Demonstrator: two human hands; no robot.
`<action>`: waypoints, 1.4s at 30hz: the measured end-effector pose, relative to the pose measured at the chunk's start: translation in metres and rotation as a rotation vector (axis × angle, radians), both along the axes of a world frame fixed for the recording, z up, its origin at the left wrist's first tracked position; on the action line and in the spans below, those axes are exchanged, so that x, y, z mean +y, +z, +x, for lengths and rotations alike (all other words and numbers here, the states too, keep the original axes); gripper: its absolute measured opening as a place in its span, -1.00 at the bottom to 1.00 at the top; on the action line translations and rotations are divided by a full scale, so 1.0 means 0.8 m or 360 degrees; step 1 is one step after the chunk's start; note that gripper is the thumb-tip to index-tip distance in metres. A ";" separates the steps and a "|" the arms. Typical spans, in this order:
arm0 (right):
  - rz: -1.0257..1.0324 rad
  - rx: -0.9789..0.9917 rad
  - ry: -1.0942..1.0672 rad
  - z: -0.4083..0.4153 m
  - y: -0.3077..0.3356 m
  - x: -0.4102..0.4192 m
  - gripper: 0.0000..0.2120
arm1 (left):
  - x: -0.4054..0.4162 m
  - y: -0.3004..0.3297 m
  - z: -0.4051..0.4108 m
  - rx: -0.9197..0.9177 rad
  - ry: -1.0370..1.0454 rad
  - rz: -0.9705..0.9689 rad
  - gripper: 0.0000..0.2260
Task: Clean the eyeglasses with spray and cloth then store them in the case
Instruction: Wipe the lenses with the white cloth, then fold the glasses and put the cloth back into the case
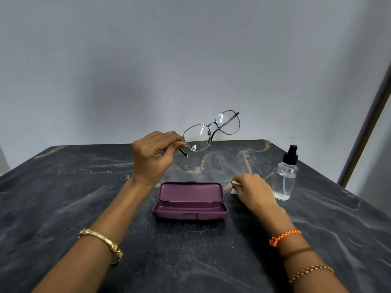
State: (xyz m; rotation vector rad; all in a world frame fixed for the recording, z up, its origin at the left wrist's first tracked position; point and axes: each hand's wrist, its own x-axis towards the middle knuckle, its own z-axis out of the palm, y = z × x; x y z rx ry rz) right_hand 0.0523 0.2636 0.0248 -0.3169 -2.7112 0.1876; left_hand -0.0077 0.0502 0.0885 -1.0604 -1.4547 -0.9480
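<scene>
Two hands at work around open purple case (190,203) on dark table (63,187). Above and behind case: glasses (211,130), pinched at one corner by left hand (154,157). Just right of case: right hand (251,191) gripping white cloth (233,187); farther right, spray bottle (285,176) standing upright.

Dark marbled tabletop (63,197), grey and tan veins across surface, rounded far corners. Plain grey wall (169,60) behind. Brown-edged vertical strip (368,127) leaning along right side, frame or panel, cannot tell which.
</scene>
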 end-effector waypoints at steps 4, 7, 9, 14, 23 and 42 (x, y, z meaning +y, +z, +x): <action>-0.0114 0.0027 0.0042 0.008 0.003 -0.004 -0.74 | 0.001 -0.005 -0.001 -0.0018 0.0024 0.0004 -0.89; -0.0216 -0.0022 0.0104 0.013 0.004 -0.005 -0.75 | 0.000 -0.006 0.000 -0.0029 0.0018 -0.0016 -0.91; -0.0314 -0.0004 0.0119 0.013 0.004 -0.005 -0.74 | -0.001 -0.005 -0.001 -0.0029 0.0023 -0.0022 -0.94; -0.0371 0.0315 0.0069 0.011 0.001 -0.004 -0.65 | -0.003 -0.004 -0.001 -0.0102 0.0003 0.0009 -0.97; -0.1216 0.1364 0.0211 0.016 0.022 -0.008 -0.79 | 0.012 -0.003 0.017 0.0054 -0.0092 -0.0258 -0.93; -0.2500 0.0899 0.0897 0.022 0.056 -0.057 -0.79 | -0.070 -0.012 0.031 0.0224 0.0157 -0.0555 -0.81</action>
